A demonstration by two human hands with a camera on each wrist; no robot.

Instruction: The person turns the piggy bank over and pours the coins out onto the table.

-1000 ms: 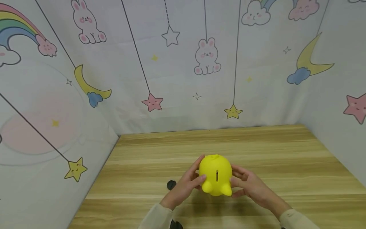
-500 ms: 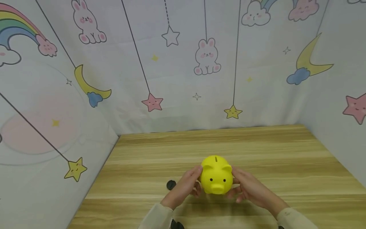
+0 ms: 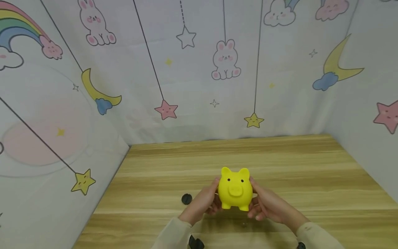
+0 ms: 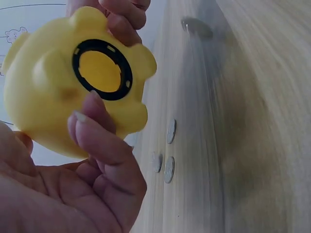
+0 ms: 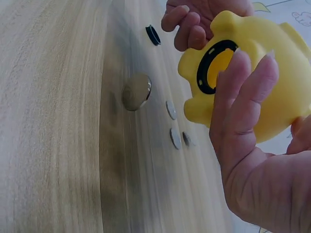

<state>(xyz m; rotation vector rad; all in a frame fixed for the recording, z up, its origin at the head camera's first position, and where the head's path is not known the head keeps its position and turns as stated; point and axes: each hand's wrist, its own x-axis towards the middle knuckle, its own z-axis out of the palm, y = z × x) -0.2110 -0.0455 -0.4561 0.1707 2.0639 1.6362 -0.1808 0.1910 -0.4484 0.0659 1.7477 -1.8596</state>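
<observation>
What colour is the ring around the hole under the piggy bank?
Black, round the hole in the yellow piggy bank; the ring shows best in the left wrist view.

Coins and black plug below piggy bank, tabletop beyond open

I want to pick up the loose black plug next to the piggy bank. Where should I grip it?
Pinch the black plug across its round rim from above, with thumb and forefinger. It lies flat and low on the wooden table, clear of the left hand, so a side approach would probably find little to catch.
</observation>
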